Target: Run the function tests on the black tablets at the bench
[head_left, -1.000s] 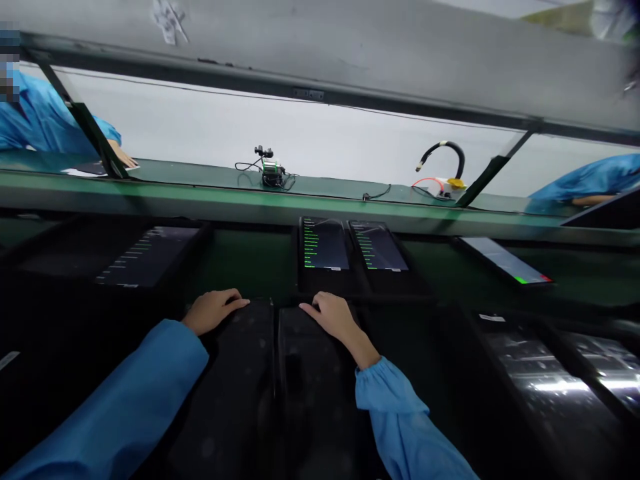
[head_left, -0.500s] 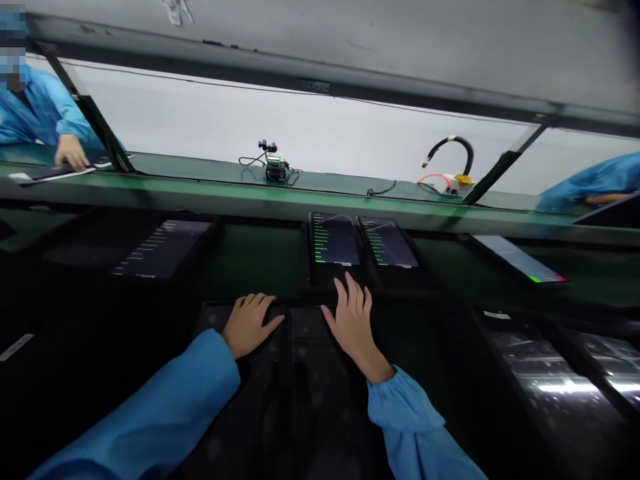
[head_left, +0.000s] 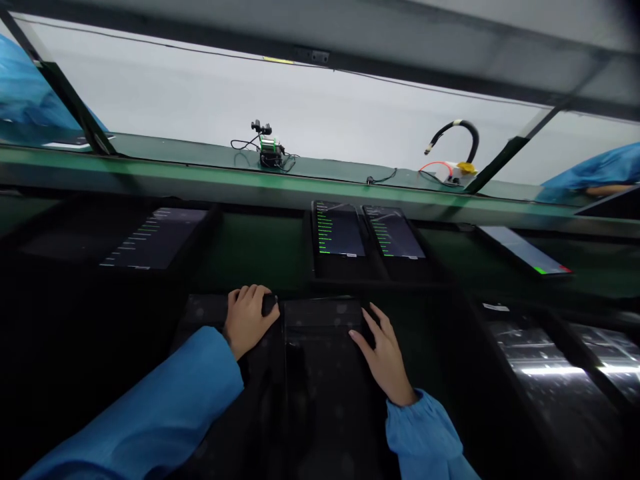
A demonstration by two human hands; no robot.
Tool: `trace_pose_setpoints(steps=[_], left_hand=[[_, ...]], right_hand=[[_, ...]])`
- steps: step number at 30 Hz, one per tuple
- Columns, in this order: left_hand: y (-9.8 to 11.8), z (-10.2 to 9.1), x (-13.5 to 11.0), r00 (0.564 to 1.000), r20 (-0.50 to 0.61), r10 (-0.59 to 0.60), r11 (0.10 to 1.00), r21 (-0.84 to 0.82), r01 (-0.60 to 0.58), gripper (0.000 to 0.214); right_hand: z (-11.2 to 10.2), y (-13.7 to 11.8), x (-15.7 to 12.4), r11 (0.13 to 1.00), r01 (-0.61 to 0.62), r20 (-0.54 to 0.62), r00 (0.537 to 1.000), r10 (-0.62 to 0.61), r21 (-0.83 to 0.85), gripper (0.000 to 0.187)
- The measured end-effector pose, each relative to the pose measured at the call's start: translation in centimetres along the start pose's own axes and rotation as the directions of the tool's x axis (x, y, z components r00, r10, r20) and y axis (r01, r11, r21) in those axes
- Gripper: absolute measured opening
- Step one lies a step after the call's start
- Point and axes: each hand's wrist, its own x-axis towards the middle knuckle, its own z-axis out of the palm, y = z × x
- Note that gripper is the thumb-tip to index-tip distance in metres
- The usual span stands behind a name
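Two dark flat panels, a left panel [head_left: 205, 317] and a right panel [head_left: 325, 360], lie side by side in front of me, their screens black. My left hand [head_left: 249, 320] is curled over the far end of the left panel. A dark part shows between its thumb and fingers; whether it belongs to the panel or its tray, I cannot tell. My right hand [head_left: 384, 353] has its fingers apart at the far right corner of the right panel, thumb over the edge. Beyond them, two lit tablets [head_left: 340, 230] with green text lines lie in a black tray [head_left: 330, 270].
Another lit tablet [head_left: 155, 237] lies at left, and a white-screened one [head_left: 523, 250] at right. Shiny film-covered panels [head_left: 540, 360] sit at near right. On the back ledge are a small device with cables [head_left: 271, 148] and a curved black hose [head_left: 473, 137]. Blue-sleeved people work at both sides.
My right hand has moved right and nearer me, from above the right panel's far end to its right edge. My left hand has curled more tightly. The view has tilted downward slightly.
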Motion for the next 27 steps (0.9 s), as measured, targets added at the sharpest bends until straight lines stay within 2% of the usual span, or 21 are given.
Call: trace_pose_setpoints(steps=[9,15,27], left_hand=[[0.01,0.08,-0.18,0.998,-0.063,0.010,1.000,0.020,-0.009,0.020],[-0.36,0.26,-0.39,0.995,-0.090,0.035,0.999,0.017,-0.034,0.024],[-0.84,0.57,-0.44,0.988,-0.139,0.065,0.998,-0.012,-0.067,0.025]], right_hand=[[-0.05,0.79,0.51,0.982,-0.052,-0.011,0.998,0.055,0.182,0.058],[-0.01,0.34,0.59,0.969,-0.114,0.023,0.993,0.111,0.221,0.069],[-0.41,0.16,0.70,0.957,-0.160,0.023,0.987,0.160,0.242,0.062]])
